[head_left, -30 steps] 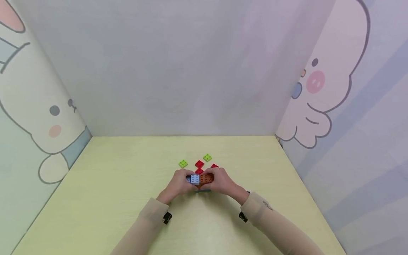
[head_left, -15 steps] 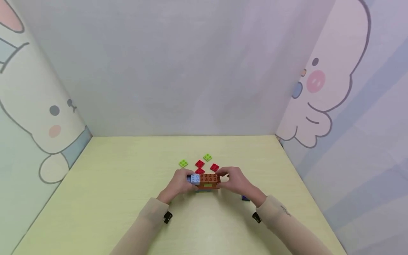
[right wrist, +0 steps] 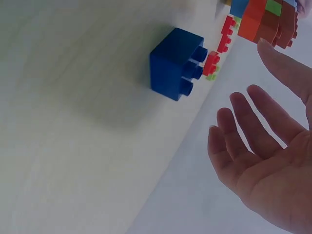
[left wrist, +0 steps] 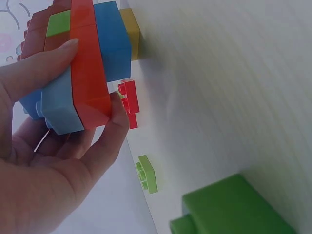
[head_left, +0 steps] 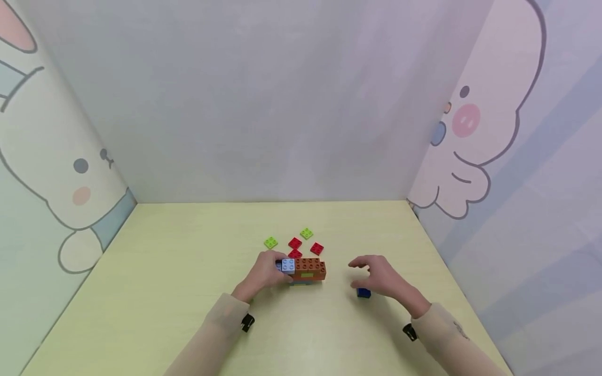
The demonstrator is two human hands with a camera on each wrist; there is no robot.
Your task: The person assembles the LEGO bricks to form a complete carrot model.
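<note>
A toy brick assembly (head_left: 310,266) of brown, orange-red and blue bricks stands mid-table. A light blue brick (left wrist: 61,105) sits at its left end, and a small green piece (left wrist: 59,23) shows in its side. My left hand (head_left: 263,271) grips that left end, thumb on the near side and fingers on the far side. To the right, my right hand (head_left: 382,275) holds nothing; its fingers are spread and relaxed. Just under it a dark blue brick (right wrist: 175,63) rests on the table, studs up, not touched by the fingers in the right wrist view.
Behind the assembly lie several flat plates, among them a red plate (head_left: 317,248), a lime plate (head_left: 270,242) and another lime plate (head_left: 307,233). A green brick (left wrist: 234,209) is close in the left wrist view. Printed wall panels (head_left: 268,104) enclose the table (head_left: 188,240).
My right hand has let go of the assembly's right end and moved right, over to the dark blue brick. The left hand keeps its grip, nearly unmoved.
</note>
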